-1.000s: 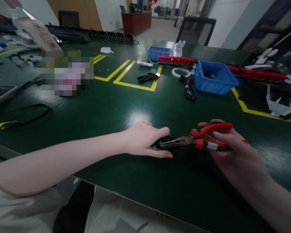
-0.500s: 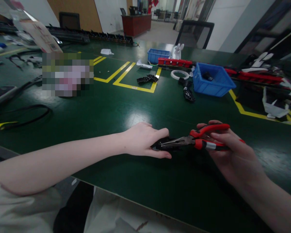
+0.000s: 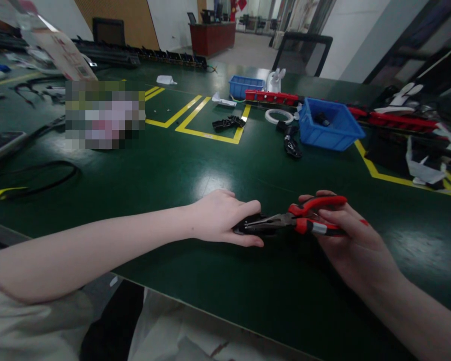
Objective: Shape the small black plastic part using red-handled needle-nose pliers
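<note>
Head view: from your head, forward and down
Near: your left hand (image 3: 218, 218), right hand (image 3: 355, 240)
Far: red-brown desk (image 3: 212, 40)

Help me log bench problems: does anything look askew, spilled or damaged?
Mildly: the black parts in the yellow tape outline overlap its right-hand strip, which looks untidy. The bottle at upper left leans, though lens distortion may cause that. I see no spill or damage; pixelation hides part of the table.

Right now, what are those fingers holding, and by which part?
The right fingers hold red pliers by the handles. The left fingers hold a black part by its palm-side end, mostly hidden.
</note>
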Tool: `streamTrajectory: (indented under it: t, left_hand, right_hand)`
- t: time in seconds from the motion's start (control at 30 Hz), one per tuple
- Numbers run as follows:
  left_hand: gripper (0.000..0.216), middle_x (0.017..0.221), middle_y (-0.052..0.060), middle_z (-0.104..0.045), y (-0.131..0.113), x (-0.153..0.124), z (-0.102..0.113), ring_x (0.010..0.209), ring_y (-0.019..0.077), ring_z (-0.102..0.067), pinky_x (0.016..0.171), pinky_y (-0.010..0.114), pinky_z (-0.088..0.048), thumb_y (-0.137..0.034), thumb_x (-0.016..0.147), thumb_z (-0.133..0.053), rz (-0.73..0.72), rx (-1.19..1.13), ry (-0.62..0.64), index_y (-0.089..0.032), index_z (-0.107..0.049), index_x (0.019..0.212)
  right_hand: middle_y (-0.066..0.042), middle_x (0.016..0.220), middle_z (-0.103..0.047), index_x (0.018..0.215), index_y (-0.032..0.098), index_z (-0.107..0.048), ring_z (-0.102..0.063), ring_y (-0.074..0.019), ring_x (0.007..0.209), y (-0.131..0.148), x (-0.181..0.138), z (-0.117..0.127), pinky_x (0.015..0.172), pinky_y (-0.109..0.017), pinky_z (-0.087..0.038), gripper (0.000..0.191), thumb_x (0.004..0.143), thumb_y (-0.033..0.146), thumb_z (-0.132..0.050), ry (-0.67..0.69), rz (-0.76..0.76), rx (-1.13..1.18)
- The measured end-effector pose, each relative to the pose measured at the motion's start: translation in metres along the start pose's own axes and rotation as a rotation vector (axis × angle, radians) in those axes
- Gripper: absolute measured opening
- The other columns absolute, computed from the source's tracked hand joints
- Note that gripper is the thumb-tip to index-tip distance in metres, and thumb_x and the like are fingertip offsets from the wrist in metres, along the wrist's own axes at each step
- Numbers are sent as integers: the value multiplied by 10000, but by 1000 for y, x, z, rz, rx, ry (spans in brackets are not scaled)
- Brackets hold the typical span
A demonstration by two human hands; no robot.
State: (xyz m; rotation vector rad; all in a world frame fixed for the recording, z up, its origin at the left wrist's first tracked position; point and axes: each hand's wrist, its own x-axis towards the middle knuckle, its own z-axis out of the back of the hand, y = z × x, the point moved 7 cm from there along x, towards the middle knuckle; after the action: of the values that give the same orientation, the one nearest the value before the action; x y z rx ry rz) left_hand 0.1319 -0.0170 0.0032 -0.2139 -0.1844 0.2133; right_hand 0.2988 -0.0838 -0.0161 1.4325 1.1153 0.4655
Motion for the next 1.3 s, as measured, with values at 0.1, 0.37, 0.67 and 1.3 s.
streamTrajectory:
  t: [0.1,0.37,0.67,1.3]
  left_hand:
    - [418,600,-47,-550,-1,0,0,493,127,-491,523,247,-339,-604,861,-487,-9,3,-6,-187,-471,864]
    - [423,609,-42,-551,1,0,1,500,126,-502,499,234,-320,-609,862,-483,14,-34,-1,-187,-476,882]
    - [433,596,-41,-556,0,-1,1,491,134,-500,510,247,-324,-618,863,-474,-3,-10,-14,-186,-473,889]
    - [433,613,-37,-566,0,0,-1,512,133,-509,524,247,-339,-619,862,-473,11,-14,26,-186,-474,880]
  right_hand:
    - [15,896,-733,837,277,-665,-695,-221,887,0,1,1,776,-352,-586,289,567,260,-768,1,-2,-2]
    - [20,879,-732,804,284,-670,-694,-223,892,7,3,2,775,-338,-590,275,547,242,-760,-17,13,-20]
    - [23,878,-729,822,284,-671,-695,-220,881,7,2,0,791,-357,-588,274,563,247,-755,9,22,-22]
    - [16,888,-728,810,271,-670,-694,-205,860,6,3,2,691,-285,-601,312,515,232,-764,-10,11,-20]
